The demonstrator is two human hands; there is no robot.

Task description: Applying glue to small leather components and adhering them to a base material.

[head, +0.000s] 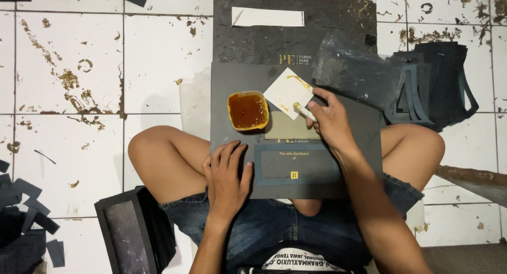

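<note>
Under the right hand [330, 121], the white stick's [304, 112] tip is hidden.

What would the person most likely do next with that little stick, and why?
Probably dip the stick in the right hand into the glue tub: its tip hovers beside the amber glue, while the left hand presses the dark board flat.
</note>
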